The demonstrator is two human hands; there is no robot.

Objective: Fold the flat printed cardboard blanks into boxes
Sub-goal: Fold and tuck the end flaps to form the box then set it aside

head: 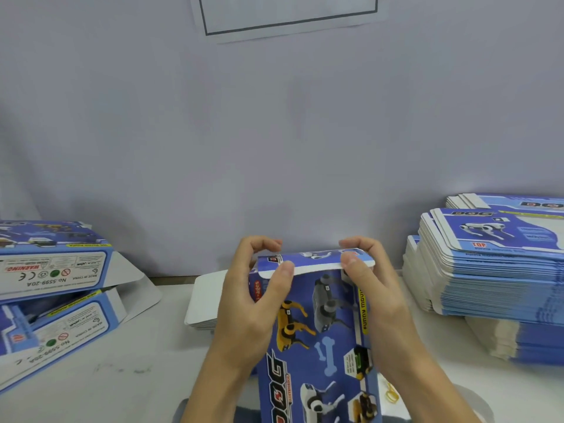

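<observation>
Two hands (253,303) (377,294), one box (320,331)

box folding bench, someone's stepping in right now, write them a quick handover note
Left hand and right hand both pinch the end flap of the box in progress, bending it over.
Flat blanks are stacked at the right; two folded boxes lie at the left, flaps open.
Done: body squared up.
Left: tuck this flap, then work through the stack.
</observation>
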